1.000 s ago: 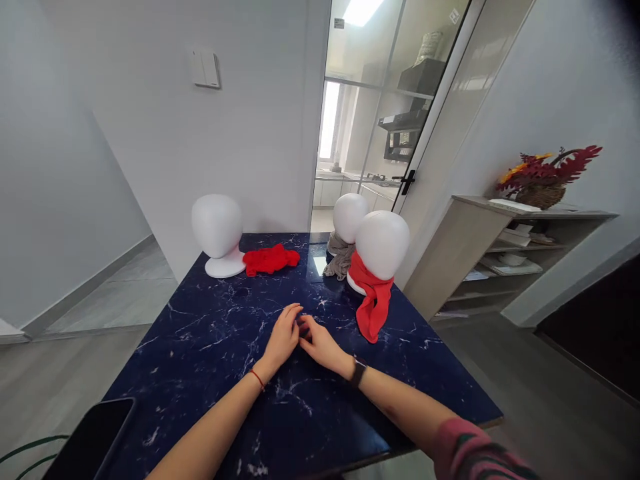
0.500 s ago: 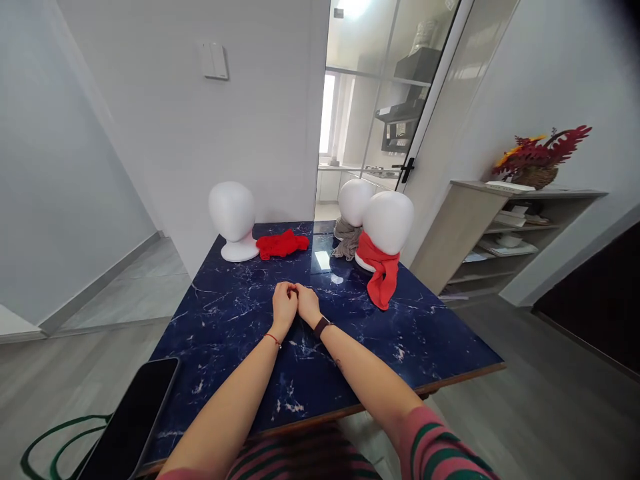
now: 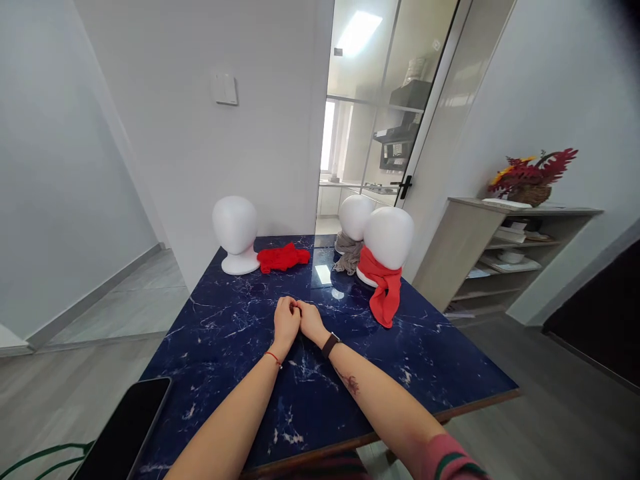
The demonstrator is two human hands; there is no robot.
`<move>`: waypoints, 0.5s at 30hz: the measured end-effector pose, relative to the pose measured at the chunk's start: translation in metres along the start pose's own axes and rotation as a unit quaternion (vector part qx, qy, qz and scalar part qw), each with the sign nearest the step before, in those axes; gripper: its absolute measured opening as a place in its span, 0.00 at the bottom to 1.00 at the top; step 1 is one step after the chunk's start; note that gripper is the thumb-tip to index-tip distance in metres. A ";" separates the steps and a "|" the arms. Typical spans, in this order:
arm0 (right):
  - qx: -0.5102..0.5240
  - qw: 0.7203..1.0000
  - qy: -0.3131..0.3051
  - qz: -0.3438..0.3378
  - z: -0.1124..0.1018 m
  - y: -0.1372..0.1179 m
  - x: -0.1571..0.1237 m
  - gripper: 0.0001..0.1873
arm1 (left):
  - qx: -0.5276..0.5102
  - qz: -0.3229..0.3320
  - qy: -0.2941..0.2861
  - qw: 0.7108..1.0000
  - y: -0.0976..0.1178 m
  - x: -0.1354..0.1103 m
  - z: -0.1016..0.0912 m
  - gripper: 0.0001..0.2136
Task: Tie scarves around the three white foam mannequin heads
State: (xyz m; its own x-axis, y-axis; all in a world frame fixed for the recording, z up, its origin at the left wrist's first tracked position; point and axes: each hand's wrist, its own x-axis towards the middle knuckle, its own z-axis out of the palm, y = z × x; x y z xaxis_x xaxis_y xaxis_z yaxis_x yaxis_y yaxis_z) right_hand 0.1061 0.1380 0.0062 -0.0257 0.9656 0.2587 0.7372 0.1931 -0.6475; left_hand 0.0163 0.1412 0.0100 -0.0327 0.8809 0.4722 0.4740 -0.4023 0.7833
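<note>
Your table [image 3: 225, 320] carries a white foam head [image 3: 235, 225] at the far left, with a loose red scarf [image 3: 283, 257] just beside it. A phone [image 3: 125, 433] lies at the near left corner. Your left hand [image 3: 286, 323] and right hand [image 3: 311, 321] rest mid-table, touching each other, fingers curled in, gripping nothing.

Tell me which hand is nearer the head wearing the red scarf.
Right. The right hand rests just left of the head, nearer the viewer; the left hand sits beyond it, farther left.
</note>
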 end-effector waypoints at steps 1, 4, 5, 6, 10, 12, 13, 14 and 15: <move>0.003 1.000 0.000 -0.001 0.000 0.000 0.000 0.11 | 0.000 -0.001 0.002 1.000 -0.001 0.000 -0.001 0.07; 0.011 1.000 0.001 -0.007 0.001 0.000 -0.001 0.10 | 0.000 -0.006 0.007 1.000 -0.002 -0.002 -0.002 0.07; 0.014 1.000 0.001 -0.008 0.002 0.000 -0.001 0.10 | 0.000 -0.008 0.009 1.000 -0.003 -0.003 -0.003 0.07; 0.017 1.000 0.002 -0.010 0.002 0.000 -0.002 0.10 | -0.001 -0.010 0.010 1.000 -0.003 -0.004 -0.003 0.07; 0.030 0.999 0.005 -0.020 0.002 -0.002 -0.004 0.11 | -0.003 -0.015 0.013 1.000 -0.001 -0.005 -0.005 0.07; 0.035 0.999 0.005 -0.028 0.002 -0.003 -0.006 0.10 | -0.003 -0.021 0.024 0.999 0.000 -0.005 -0.007 0.07; 0.040 0.999 0.004 -0.036 0.003 -0.004 -0.007 0.11 | -0.002 -0.026 0.031 0.999 0.001 -0.006 -0.007 0.07; 0.049 0.998 0.003 -0.047 0.003 -0.005 -0.008 0.11 | 0.000 -0.030 0.038 0.999 0.002 -0.006 -0.008 0.07; 0.061 0.996 0.001 -0.058 0.004 -0.005 -0.009 0.12 | 0.001 -0.034 0.044 0.998 0.002 -0.007 -0.009 0.07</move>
State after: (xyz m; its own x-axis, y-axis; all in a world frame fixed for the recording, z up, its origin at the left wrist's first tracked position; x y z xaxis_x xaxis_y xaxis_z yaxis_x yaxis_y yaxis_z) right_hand 0.1002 0.1290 0.0039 -0.1047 0.9356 0.3373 0.6424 0.3225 -0.6952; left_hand 0.0100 0.1321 0.0122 -0.1427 0.8808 0.4515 0.4702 -0.3410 0.8140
